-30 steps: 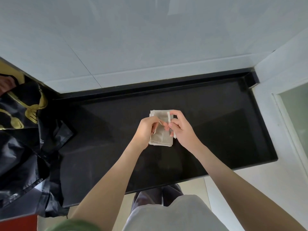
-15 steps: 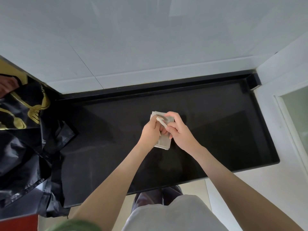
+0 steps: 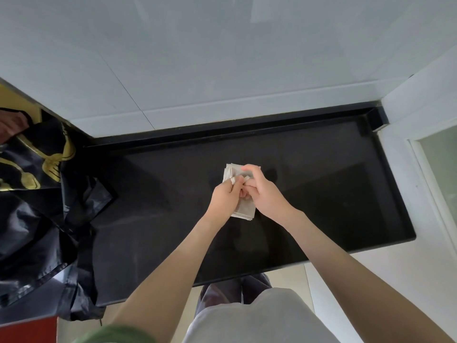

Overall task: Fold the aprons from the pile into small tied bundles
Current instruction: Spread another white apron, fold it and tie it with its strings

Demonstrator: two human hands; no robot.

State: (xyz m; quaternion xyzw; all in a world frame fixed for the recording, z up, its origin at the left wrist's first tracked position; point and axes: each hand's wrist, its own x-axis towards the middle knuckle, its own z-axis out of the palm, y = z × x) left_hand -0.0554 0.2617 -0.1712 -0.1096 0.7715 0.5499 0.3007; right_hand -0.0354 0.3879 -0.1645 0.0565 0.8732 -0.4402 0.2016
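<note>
A small folded beige apron bundle lies on the black countertop, near its middle. My left hand pinches a pale strap end over the bundle's upper left part. Close beside it, my right hand has its fingers curled round the other strap end, touching the left hand. The two hands cover most of the bundle; only its top corner and lower edge show. A pile of black aprons with gold print sits at the left end of the counter.
A white tiled wall rises behind the counter. A white wall and a frosted panel close off the right side. The black pile hangs over the counter's front left edge. A red object shows at the bottom left corner.
Both hands have drawn closer together over the bundle and shifted slightly down it. The strap ends now meet between the fingertips. The bundle has stayed in place.
</note>
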